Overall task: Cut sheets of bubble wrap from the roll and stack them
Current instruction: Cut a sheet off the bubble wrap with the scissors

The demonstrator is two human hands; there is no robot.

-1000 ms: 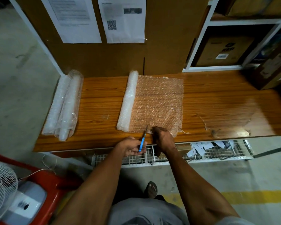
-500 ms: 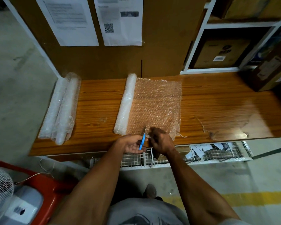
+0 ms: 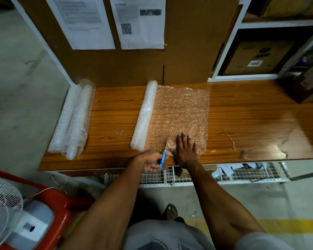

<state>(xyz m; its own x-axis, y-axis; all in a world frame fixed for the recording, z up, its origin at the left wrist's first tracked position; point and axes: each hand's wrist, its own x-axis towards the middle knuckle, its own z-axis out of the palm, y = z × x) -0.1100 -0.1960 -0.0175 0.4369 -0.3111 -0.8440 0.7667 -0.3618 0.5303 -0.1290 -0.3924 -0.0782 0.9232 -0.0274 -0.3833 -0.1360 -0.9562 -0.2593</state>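
Left hand (image 3: pixel 153 162) curled round blue-handled cutter (image 3: pixel 163 156), blade tip laid on near edge of unrolled bubble wrap sheet (image 3: pixel 181 114), just right of roll (image 3: pixel 144 117). Right hand (image 3: pixel 185 150) spread flat, fingers straight, pressed on sheet's near right corner, right beside blade. Sheet stretched rightward from roll across wooden counter (image 3: pixel 116 114), far edge close to cardboard backing (image 3: pixel 188 51). Roll laid front to back near counter's middle. Two further rolls in clear plastic (image 3: pixel 71 120) parked at counter's left end, well apart from working roll. Scuffed, peeling patch (image 3: pixel 260 145) seen on counter surface toward right. Two printed notices (image 3: pixel 112 22) pinned on backing above. White shelving with cardboard boxes (image 3: pixel 257 56) at upper right. White wire rack (image 3: pixel 224 175) holding paper scraps slung beneath counter's front edge. White fan (image 3: pixel 2 208) and red plastic item (image 3: pixel 58 204) stood on floor at lower left. Yellow floor line (image 3: pixel 287 225) painted at lower right.
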